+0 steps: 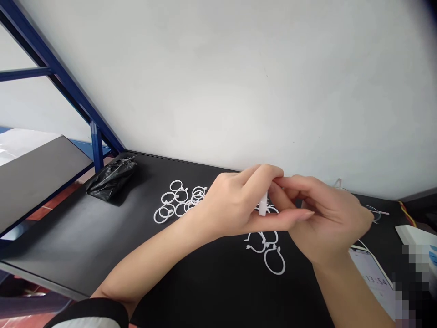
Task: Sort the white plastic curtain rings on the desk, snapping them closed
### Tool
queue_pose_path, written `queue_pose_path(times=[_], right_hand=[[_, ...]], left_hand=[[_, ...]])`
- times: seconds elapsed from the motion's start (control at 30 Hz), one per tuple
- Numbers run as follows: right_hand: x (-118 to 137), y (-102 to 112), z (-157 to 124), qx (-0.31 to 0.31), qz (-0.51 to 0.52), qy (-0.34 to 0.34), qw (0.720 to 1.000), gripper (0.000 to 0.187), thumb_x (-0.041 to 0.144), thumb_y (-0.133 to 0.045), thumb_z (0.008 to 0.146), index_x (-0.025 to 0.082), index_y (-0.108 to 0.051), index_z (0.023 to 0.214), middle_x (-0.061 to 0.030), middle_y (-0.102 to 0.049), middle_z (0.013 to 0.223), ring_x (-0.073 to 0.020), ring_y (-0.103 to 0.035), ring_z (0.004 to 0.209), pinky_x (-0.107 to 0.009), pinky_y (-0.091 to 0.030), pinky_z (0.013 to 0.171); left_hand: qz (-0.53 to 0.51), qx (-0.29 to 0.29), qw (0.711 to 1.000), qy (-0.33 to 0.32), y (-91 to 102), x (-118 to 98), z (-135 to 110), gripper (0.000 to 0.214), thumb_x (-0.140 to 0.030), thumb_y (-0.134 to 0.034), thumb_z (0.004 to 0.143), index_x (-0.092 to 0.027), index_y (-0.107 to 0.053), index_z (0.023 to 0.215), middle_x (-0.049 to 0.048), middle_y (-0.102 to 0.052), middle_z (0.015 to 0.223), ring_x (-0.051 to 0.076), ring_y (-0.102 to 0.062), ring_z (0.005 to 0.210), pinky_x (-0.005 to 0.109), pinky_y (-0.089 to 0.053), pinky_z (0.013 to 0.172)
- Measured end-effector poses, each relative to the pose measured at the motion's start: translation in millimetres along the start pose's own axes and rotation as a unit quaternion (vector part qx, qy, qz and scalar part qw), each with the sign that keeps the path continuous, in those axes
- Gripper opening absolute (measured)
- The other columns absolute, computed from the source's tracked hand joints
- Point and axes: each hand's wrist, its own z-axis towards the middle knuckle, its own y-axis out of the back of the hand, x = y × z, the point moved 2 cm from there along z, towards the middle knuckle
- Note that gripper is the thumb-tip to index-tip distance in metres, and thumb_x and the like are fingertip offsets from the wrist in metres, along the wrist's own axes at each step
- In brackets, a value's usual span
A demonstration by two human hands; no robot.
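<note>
A black table (211, 282) carries a crumpled black bag (111, 180) at ten o'clock, a heap of white rings (179, 202) at eleven, more rings (269, 253) mid-table, and a phone (372, 273) at three.

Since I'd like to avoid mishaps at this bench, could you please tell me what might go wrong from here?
1. The small white piece is pinched only by fingertips of the left hand and right hand; it could slip and land among the white rings below, where it would be hard to spot.
2. The phone lies close beside the right forearm and might get nudged.
</note>
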Motion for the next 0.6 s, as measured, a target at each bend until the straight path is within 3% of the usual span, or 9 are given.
queue_pose_path(times=[0.2, 0.4, 0.6], right_hand=[[5, 10, -2, 0.003, 0.039, 0.009, 0.999, 0.015, 0.020, -0.069, 0.084, 0.027, -0.070, 0.097, 0.0040, -0.064, 0.058, -0.0113, -0.053, 0.043, -0.026, -0.042, 0.039], [9, 18, 9, 0.102, 0.028, 0.080, 0.991, 0.009, 0.019, -0.072, 0.082, 0.027, -0.069, 0.087, 0.0067, -0.056, 0.051, -0.0076, -0.047, 0.040, -0.022, -0.038, 0.038], [17, 20, 11, 0.129, 0.008, 0.092, 0.987, 0.015, 0.027, -0.058, 0.094, 0.028, -0.069, 0.084, 0.0057, -0.054, 0.050, -0.0074, -0.044, 0.038, -0.022, -0.037, 0.038]], left_hand=[[-0.134, -0.060, 0.989, 0.013, 11.5, 4, 1, 0.042, -0.061, -0.056, 0.085, -0.019, -0.052, 0.092, -0.0003, -0.062, 0.068, 0.010, -0.058, 0.053, 0.023, -0.049, 0.049], [-0.155, -0.044, 0.987, 0.018, 16.2, 6, -1, 0.054, -0.068, -0.068, 0.070, -0.020, -0.052, 0.090, 0.0010, -0.063, 0.069, 0.012, -0.059, 0.054, 0.027, -0.049, 0.046], [-0.146, -0.046, 0.988, 0.014, 12.7, 2, -2, 0.061, -0.075, -0.069, 0.061, -0.021, -0.051, 0.083, 0.0007, -0.061, 0.064, 0.014, -0.060, 0.056, 0.027, -0.051, 0.046]])
